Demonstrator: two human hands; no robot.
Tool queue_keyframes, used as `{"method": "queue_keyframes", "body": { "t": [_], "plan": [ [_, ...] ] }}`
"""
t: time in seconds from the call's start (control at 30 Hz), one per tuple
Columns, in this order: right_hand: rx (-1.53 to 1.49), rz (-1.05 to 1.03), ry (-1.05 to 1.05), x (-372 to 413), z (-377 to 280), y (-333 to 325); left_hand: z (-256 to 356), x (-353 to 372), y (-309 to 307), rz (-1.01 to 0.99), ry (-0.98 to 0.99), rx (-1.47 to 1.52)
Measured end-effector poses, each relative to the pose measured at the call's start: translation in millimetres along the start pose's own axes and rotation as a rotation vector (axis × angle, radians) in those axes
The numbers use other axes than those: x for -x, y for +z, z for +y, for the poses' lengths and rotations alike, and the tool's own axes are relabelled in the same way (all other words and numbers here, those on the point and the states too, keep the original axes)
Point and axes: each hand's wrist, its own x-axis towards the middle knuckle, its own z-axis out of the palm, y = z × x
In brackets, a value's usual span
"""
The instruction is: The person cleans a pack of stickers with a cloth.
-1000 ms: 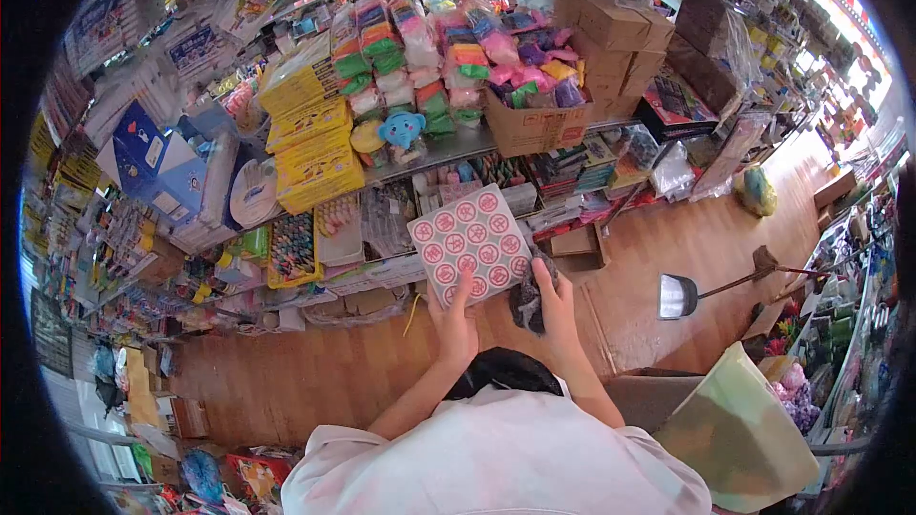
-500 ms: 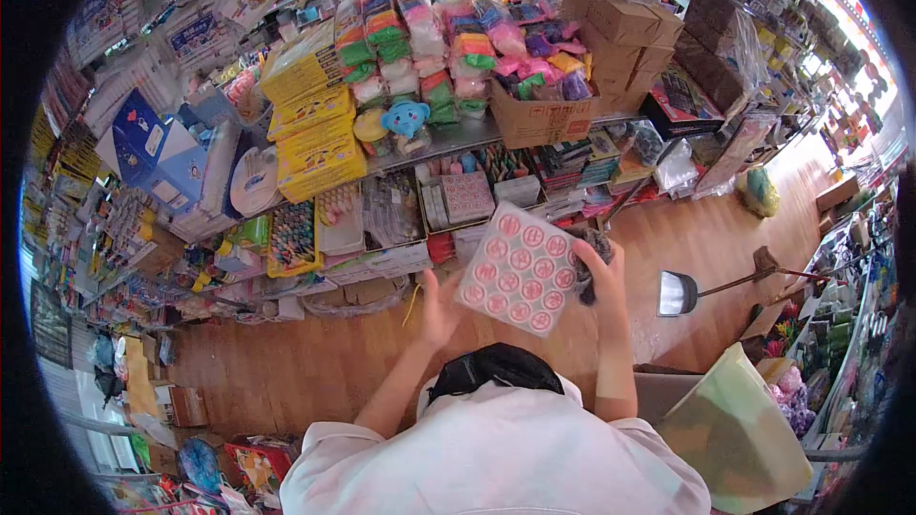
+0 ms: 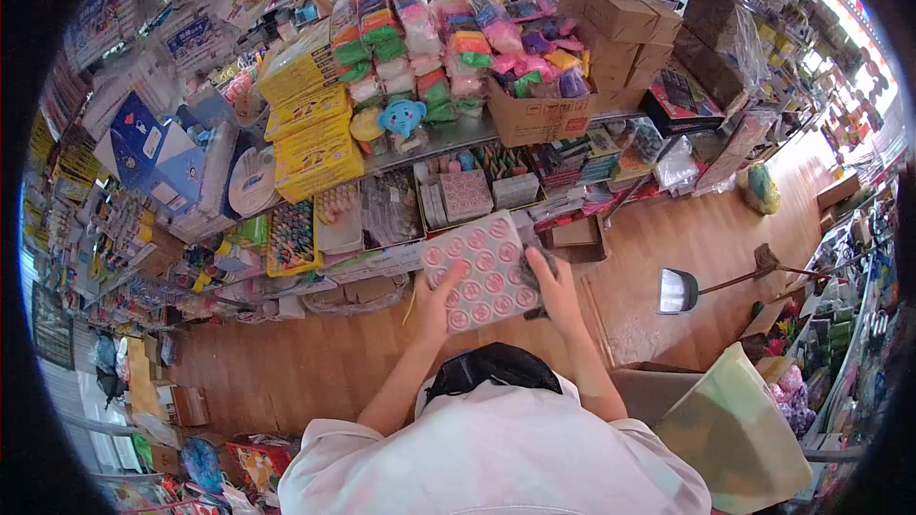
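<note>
The flat box [image 3: 480, 277] is held just off centre, toward five o'clock. Its eight-o'clock edge is pinched by the left hand [image 3: 435, 307], thumb on top; a dark cloth [image 3: 529, 275] is grasped at three o'clock by the half-curled right hand [image 3: 559, 298], lower fingers hidden. The box is judged light, stiff, perhaps slippery, best held by opposite edges.

The Chinese chess set [image 3: 483, 272] is pale grey, patterned with red rings; the shirt [image 3: 496, 458] is white, the elephant toy [image 3: 402, 116] blue.
</note>
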Motion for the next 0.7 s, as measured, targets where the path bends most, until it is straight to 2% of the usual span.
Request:
{"method": "queue_keyframes", "body": {
  "t": [0.07, 0.13, 0.2, 0.23, 0.3, 0.33, 0.47, 0.5, 0.53, 0.6, 0.63, 0.7],
  "plan": [
    [0.040, -0.015, 0.034, 11.1, -2.6, 1.1, 10.0, -2.6, -1.1, 0.036, 0.000, 0.017],
    [-0.003, -0.090, 0.154, 15.3, -2.4, -1.2, 15.6, -3.5, -5.0, 0.076, 0.001, 0.035],
    [0.055, -0.081, 0.134, 7.9, -11.1, -1.2, 18.6, -3.6, -8.5, -0.120, -0.118, -0.037],
    [0.115, -0.067, 0.112, 1.3, -16.1, -1.1, 12.0, -3.1, -13.7, -0.119, -0.117, -0.038],
    [0.076, -0.065, 0.053, -17.3, -19.2, -3.6, -9.4, -2.2, -25.3, -0.107, -0.057, -0.357],
    [0.037, -0.062, -0.005, -25.9, -21.6, -4.0, -4.2, 2.8, -16.7, -0.107, -0.056, -0.356],
    [-0.070, 0.007, 0.029, -31.7, -19.3, 9.8, 7.8, 8.3, -8.9, -0.084, -0.022, -0.259],
    [0.062, 0.030, 0.055, -17.1, -30.4, 16.5, 9.7, 4.9, -12.3, -0.059, -0.007, -0.208],
    [0.064, 0.030, 0.053, -9.4, -22.8, 18.7, 17.1, 3.4, -11.4, -0.060, -0.006, -0.206],
    [0.029, -0.050, 0.103, 0.7, -2.9, 21.4, 31.0, 2.5, -9.1, 0.052, 0.022, -0.014],
    [-0.017, -0.191, 0.165, 1.6, 0.9, 16.2, 31.2, 2.6, -10.1, 0.055, 0.023, -0.014],
    [0.050, -0.143, 0.126, -1.4, -4.0, 13.0, 29.9, 5.8, -13.3, 0.022, 0.016, -0.068]
  ]
}}
